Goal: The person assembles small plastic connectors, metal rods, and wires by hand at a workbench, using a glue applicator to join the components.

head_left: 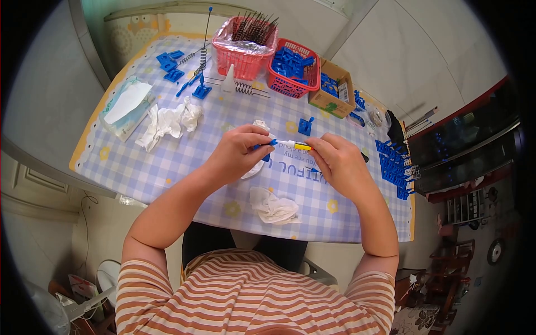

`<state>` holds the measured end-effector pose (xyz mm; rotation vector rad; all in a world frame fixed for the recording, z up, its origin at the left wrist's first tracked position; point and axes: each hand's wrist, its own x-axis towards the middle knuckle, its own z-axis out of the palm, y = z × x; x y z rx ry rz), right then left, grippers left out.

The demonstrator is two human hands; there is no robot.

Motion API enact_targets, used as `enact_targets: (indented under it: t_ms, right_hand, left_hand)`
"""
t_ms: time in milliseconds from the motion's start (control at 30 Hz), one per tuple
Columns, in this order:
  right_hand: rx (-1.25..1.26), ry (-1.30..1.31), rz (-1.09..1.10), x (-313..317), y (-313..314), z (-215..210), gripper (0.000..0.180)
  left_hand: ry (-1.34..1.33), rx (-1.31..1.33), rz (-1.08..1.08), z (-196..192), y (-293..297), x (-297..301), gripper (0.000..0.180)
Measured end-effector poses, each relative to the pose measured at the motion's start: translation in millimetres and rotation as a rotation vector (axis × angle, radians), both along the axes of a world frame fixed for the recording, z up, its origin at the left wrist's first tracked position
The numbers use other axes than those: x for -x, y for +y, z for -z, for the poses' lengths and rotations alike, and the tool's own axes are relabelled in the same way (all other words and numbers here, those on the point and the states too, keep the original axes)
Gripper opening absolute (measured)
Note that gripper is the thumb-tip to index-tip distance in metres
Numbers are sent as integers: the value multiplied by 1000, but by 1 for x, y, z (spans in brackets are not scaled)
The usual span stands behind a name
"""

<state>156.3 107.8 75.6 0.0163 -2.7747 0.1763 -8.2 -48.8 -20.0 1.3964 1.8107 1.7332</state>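
Over the middle of the table, my left hand (239, 152) pinches a small blue plastic part (267, 156), mostly covered by the fingers. Facing it from the right, my right hand (338, 163) grips a slim yellow-and-white tube (302, 147), its white end pointing left against or very close to the blue part. Whether the two touch I cannot tell. Just beyond the hands stands a blue plastic base (305, 126). A round white object (254, 170) lies partly hidden under my left hand, and a crumpled white tissue (274, 208) rests nearer to me.
A checked cloth (212, 206) covers the table. Along the back stand a red basket (237, 62) of dark coiled rods, a red basket (290, 84) and a cardboard box (329, 103) of blue parts. Rows of blue parts (394, 167) line the right edge; a tissue pack (128, 106) lies left.
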Motion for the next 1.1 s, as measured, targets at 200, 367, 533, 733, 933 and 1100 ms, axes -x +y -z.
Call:
enact_targets:
  t_ms: [200,367,533,733,933,1100]
  right_hand:
    - [-46,6,-12,0,-1,-2,17]
    - [-85,13,-23,1,-1,-2,16]
    - [-118,11,-30,1,-2,-4,16]
    - [-129,9,-31,1,-2,-4,16]
    - [-76,7,-9,0,-2,-3,16]
    - [-32,18,-7,0,-1,-3,17]
  left_hand:
    - [19,-5,-8,0,1,0,16]
    - [31,-12,-12,1,1,1,16]
    - [69,30,13,2,-1,2,18]
    - [44,-8,-13,-1,0,0,15]
    - [20,-13,-7,-1,1,0,15]
    - [12,-11,-6,-1,1,0,15]
